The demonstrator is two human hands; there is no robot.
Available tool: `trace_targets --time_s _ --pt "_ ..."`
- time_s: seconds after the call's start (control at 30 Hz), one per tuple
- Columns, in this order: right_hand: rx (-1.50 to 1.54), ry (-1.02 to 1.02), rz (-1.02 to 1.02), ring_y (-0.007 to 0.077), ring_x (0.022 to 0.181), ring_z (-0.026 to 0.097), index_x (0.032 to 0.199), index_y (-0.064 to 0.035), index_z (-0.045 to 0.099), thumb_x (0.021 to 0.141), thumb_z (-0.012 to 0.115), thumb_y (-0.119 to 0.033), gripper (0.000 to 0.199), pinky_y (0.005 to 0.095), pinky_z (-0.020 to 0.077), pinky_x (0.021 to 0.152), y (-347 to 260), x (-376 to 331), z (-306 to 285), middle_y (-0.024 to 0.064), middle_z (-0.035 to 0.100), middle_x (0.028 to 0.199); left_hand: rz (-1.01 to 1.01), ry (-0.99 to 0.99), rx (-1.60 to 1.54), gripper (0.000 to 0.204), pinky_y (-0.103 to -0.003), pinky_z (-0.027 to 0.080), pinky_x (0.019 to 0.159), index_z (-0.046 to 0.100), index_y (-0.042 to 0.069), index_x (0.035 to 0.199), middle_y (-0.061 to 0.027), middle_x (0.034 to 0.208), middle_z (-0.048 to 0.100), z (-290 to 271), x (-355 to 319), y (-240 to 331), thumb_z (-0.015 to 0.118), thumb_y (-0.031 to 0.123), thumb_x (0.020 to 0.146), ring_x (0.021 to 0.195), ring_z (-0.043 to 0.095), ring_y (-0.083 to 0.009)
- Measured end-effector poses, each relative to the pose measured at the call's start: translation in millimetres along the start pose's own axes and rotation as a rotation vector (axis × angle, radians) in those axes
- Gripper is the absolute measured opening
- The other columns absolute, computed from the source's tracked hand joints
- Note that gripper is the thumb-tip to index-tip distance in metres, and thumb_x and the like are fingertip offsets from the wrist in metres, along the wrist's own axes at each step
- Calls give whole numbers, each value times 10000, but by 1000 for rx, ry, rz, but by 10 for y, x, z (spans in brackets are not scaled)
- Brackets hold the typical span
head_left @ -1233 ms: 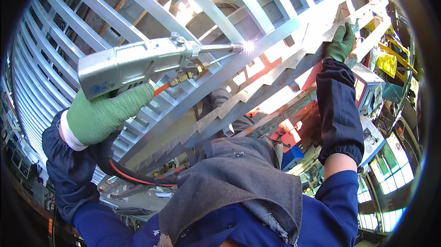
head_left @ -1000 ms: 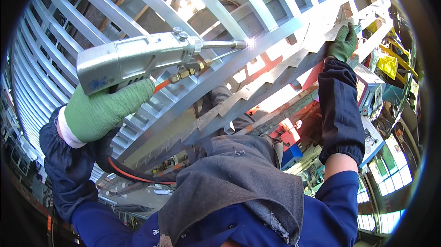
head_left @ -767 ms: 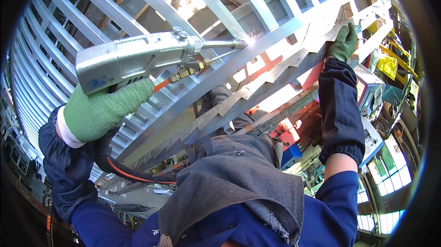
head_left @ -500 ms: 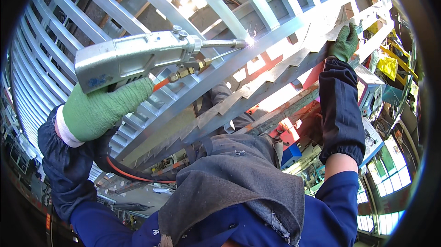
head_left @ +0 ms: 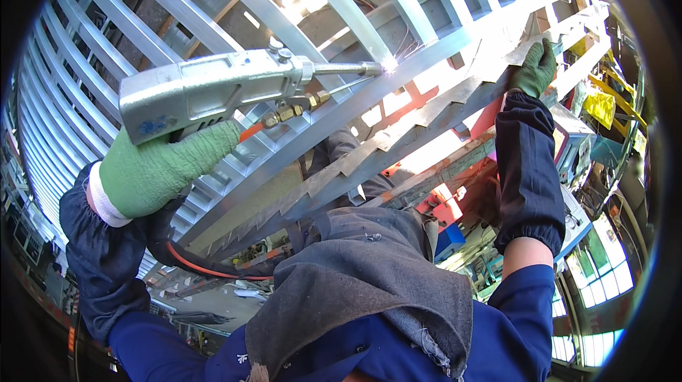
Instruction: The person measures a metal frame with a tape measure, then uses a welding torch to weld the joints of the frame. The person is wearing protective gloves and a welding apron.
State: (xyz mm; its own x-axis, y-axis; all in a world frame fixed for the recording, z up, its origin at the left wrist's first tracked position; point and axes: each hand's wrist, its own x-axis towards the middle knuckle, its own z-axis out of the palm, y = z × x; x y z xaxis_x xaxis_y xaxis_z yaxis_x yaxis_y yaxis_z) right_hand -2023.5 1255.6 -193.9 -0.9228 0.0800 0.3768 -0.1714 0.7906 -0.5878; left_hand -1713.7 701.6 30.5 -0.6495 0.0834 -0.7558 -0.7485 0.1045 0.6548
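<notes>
My left hand (head_left: pixel 160 172), in a green glove, is wrapped round the grip of a silver welding gun (head_left: pixel 213 84). Its nozzle tip meets the joint between an upright bar (head_left: pixel 341 6) and the long rail (head_left: pixel 426 59) of a metal grille. A bright spark (head_left: pixel 389 64) glows there, with thin streaks flying off. At the far right my right hand (head_left: pixel 534 73), also gloved in green, rests on a notched metal strip (head_left: pixel 398 130) that runs alongside the rail. Its fingers look bent over the strip's edge; their undersides are hidden.
An orange-and-black hose (head_left: pixel 213 272) trails from the gun past my left sleeve. A grey apron (head_left: pixel 362 282) covers my front. Boxy machines (head_left: pixel 568 140) and a yellow bag (head_left: pixel 599 105) stand to the right. A red part (head_left: pixel 445 204) lies below the strip.
The gun's tip still sparks at the same joint, with streaks now reaching up and to the right. Both hands keep their holds, with only a very slight shift in view.
</notes>
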Motion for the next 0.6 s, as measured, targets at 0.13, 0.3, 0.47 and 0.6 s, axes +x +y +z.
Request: trace_targets --time_s 0.13,0.3,0.47,0.6 --pt "13 -12 32 332 1238 685 1391 20 676 1084 633 -285 435 402 514 1088 -44 -5 -3 184 719 1347 4 -13 -6 407 -267 528 635 674 17 1304 -27 902 689 -14 -17 -13 783 280 1013 735 644 -100" --pt "-28 -13 -1 327 1229 691 1397 18 673 1086 633 -288 438 396 522 1080 -95 -12 -17 184 718 1357 -26 13 -4 377 -264 527 641 683 12 1281 -27 901 692 -18 -67 -9 781 257 1012 738 641 -99" --pt "16 -19 51 304 1240 688 1406 17 668 1092 623 -281 435 381 522 1082 -159 -29 -16 180 717 1361 -6 46 -53 391 -274 538 667 687 20 1297 -41 944 712 -61 -200 -100 803 228 987 768 647 -106" --pt "18 -18 59 297 1241 686 1407 17 667 1093 622 -271 429 379 521 1081 -137 -33 -19 181 715 1361 -4 37 -71 420 -271 564 729 673 32 1345 -45 1080 731 -158 -362 -213 802 201 983 841 664 -110"
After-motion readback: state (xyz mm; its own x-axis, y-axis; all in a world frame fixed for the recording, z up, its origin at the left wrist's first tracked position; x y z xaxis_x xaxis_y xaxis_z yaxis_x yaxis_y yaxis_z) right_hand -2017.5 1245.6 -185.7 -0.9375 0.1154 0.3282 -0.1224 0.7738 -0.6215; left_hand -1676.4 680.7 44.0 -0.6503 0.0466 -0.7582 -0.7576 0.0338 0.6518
